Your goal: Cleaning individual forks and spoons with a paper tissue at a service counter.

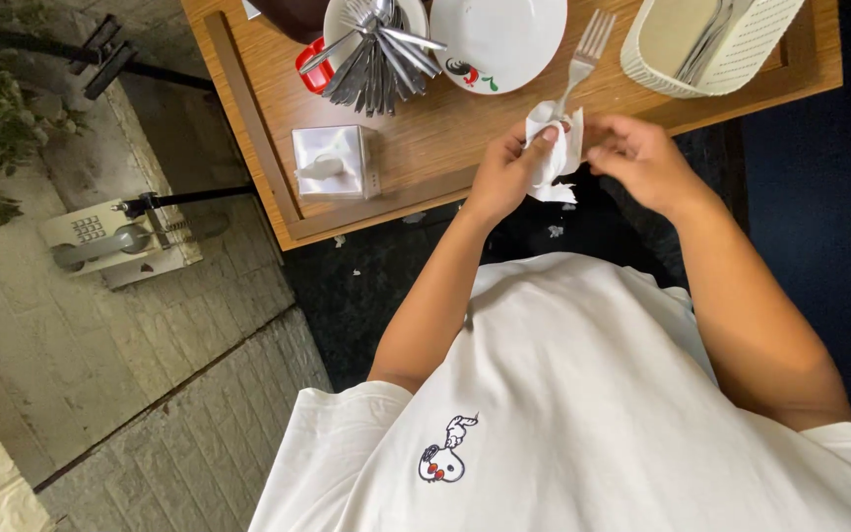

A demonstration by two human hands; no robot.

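Observation:
A silver fork points away from me over the wooden table, its handle wrapped in a crumpled white napkin. My left hand grips the napkin around the fork's handle. Just to the right, my right hand has its fingers curled against the napkin's edge; whether it grips it is unclear.
On the table stand a round holder full of several forks and spoons, a white plate, a white basket holding cutlery and a square tissue box. A wall telephone hangs at the left.

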